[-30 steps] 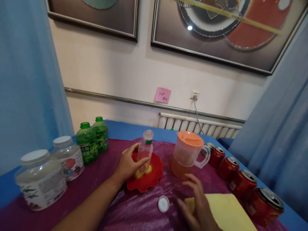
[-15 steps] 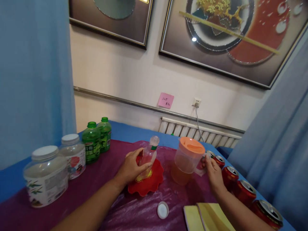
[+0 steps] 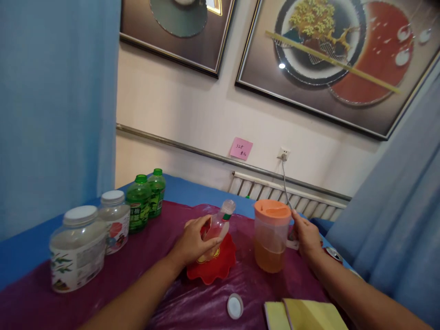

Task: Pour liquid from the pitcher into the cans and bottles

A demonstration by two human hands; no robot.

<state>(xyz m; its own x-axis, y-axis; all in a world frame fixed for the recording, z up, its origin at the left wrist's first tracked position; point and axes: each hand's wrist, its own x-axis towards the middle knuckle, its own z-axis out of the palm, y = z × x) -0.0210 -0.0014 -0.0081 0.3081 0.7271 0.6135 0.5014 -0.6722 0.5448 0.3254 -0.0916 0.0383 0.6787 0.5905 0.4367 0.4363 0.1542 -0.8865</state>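
In the head view, my left hand (image 3: 196, 240) is wrapped round a clear bottle (image 3: 220, 224) with an uncapped neck and a green band. The bottle leans to the right above a red scalloped plate (image 3: 223, 263); whether its base touches the plate is hidden. To the right, my right hand (image 3: 307, 236) has its fingers closed on the handle of a clear pitcher (image 3: 271, 243). Amber liquid fills its lower part, and an orange lid (image 3: 272, 209) covers the top. A white cap (image 3: 235, 306) lies in front of the plate.
Two white-lidded jars (image 3: 79, 254) and two green bottles (image 3: 139, 206) line the left side of the purple table cover (image 3: 185, 302). Yellow cloths (image 3: 309, 315) lie front right. A red can (image 3: 333, 255) shows partly behind my right forearm. Blue curtains hang on both sides.
The pitcher has gone from leaning to nearly upright, and my right hand has turned with it. The clear bottle in my left hand leans further right. The view has shifted slightly.
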